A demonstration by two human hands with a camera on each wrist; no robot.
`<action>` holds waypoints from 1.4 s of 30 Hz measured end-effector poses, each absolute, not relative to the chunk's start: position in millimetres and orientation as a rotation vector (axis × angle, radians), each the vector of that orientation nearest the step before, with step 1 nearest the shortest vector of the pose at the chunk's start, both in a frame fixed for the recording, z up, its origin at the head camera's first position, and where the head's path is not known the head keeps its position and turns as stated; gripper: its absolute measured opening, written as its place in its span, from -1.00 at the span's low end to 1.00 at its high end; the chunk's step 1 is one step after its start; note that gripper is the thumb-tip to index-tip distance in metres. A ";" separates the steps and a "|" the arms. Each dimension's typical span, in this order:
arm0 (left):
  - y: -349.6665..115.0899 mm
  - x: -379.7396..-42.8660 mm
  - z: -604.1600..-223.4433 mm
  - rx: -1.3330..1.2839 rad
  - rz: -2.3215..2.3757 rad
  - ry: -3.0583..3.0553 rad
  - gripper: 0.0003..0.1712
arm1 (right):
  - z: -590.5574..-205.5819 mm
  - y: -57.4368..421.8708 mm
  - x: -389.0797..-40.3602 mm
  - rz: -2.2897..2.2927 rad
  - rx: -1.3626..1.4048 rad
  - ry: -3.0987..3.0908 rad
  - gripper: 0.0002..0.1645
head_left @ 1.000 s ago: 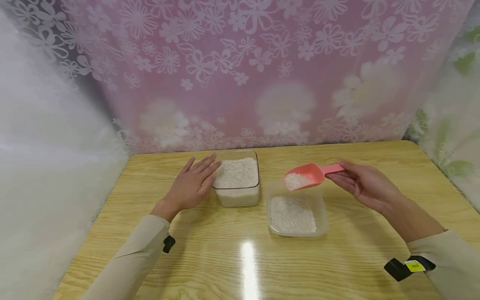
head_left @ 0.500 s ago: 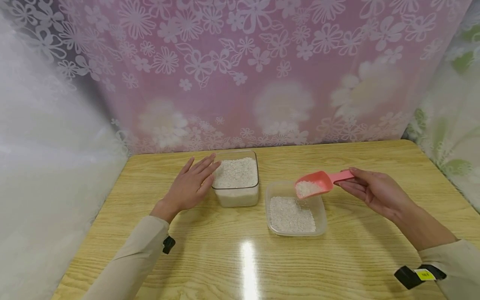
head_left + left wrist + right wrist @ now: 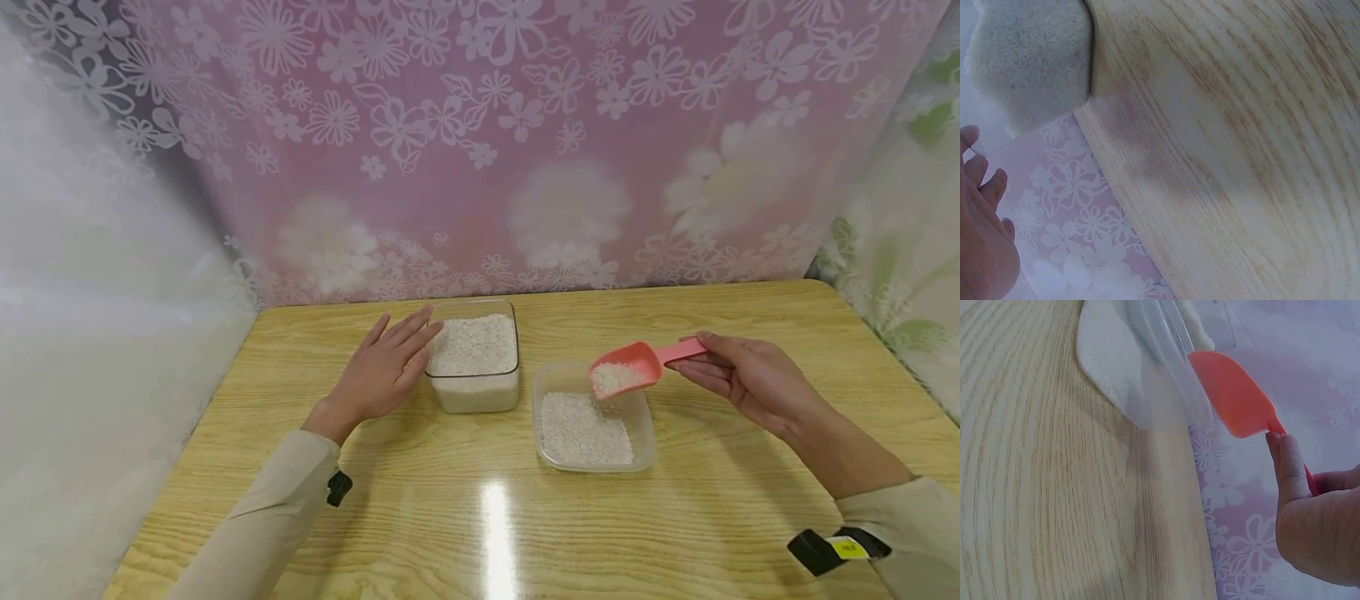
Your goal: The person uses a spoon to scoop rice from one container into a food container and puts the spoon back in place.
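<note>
My right hand point(image 3: 757, 379) grips the handle of a pink scoop point(image 3: 628, 367) that carries a heap of white rice point(image 3: 615, 378). The scoop is over the back right part of a frosted plastic tub point(image 3: 643, 442), whose bottom is covered with rice. In the right wrist view the underside of the scoop point(image 3: 1235, 394) shows beside the tub point(image 3: 1122, 375). With its fingers extended, my left hand point(image 3: 378, 371) touches the left rim of a clear square container point(image 3: 480, 395), well filled with rice. The left wrist view shows part of that rice point(image 3: 1035, 56) and the left hand point(image 3: 985, 231).
Both containers stand on a wood-grain table point(image 3: 420, 517), the clear one left of the frosted tub. A pink flowered curtain point(image 3: 450, 208) hangs along the table's back edge. Pale sheets hang at the left and right sides.
My right hand has moved the scoop slightly right and toward me, above the tub, then held it nearly still over the last half second. The left hand stays where it was.
</note>
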State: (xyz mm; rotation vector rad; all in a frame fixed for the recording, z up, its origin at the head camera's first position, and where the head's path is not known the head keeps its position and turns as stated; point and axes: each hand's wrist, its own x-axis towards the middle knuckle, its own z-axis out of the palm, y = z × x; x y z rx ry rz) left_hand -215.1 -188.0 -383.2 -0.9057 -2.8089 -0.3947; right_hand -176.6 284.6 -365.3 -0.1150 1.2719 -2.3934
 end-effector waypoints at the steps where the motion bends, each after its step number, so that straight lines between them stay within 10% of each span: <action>1: -188.0 -215.2 -383.3 -0.904 -0.394 -2.810 -0.47 | -365.1 284.4 -176.6 -2.394 -0.117 1.273 -0.66; 42: -188.3 -217.1 -386.0 -0.896 -0.384 -2.816 -0.47 | -351.0 304.3 -171.0 -2.339 -0.108 1.540 -0.67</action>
